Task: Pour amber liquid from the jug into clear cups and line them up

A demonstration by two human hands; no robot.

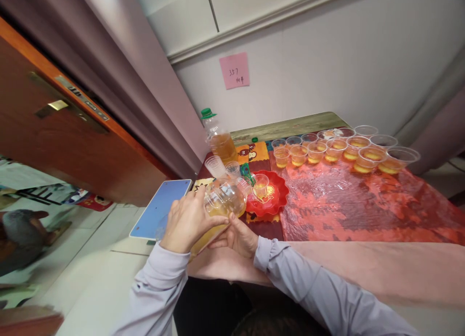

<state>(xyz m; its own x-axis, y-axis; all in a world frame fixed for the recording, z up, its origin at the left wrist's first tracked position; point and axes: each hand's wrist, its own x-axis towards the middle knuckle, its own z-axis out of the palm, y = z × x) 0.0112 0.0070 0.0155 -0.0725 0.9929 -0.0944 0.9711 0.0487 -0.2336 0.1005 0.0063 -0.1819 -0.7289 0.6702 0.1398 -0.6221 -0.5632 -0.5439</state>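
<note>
A clear plastic bottle part full of yellow liquid lies tilted in both my hands, its neck toward the right. My left hand wraps round the body from above and the left. Lower down, my right hand grips the underside near the neck end. The bottle's mouth is at a clear plastic cup that stands on a red scalloped plate. Some yellow liquid shows in that cup. A small green object is beside the bottle's mouth; its kind is unclear.
Behind stands a larger bottle of amber liquid, green cap on. Stacked clear cups are near it. Several cups of yellow liquid line the table's far right. A blue board juts out at the left edge. A loose green cap lies behind.
</note>
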